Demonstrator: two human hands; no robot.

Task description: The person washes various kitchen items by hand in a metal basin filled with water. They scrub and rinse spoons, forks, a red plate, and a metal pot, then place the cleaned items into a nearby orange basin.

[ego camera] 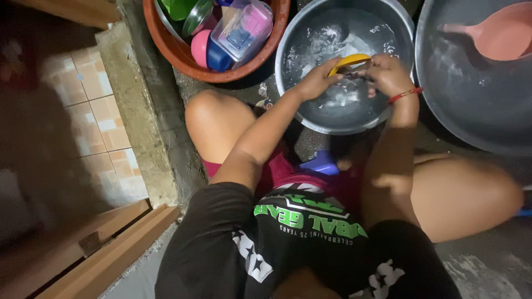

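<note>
The yellow lid [348, 60], a thin curved plastic piece, sits over the metal basin [293, 39] in the middle far part of my view, held just above the water. I see my left hand [318, 79] pinching its left edge and my right hand [388, 73] closed around its right side, so each grip is pressed onto the lid; a red band [405, 94] circles the right wrist. The basin is round, shiny steel, with clear rippling water inside. To its left stands a round terracotta-coloured tub [172, 50] packed with plastic ware, among it a clear box [242, 27] and a pink cup [199, 47]. On the far right a larger grey basin [471, 105] holds a pink plastic dipper [499, 36]. Everything rests on a rough, wet concrete floor [487, 266]; a raised concrete curb [141, 122] runs along the left, with pale square tiles [105, 122] beyond it and wooden boards [105, 249] near left.
</note>
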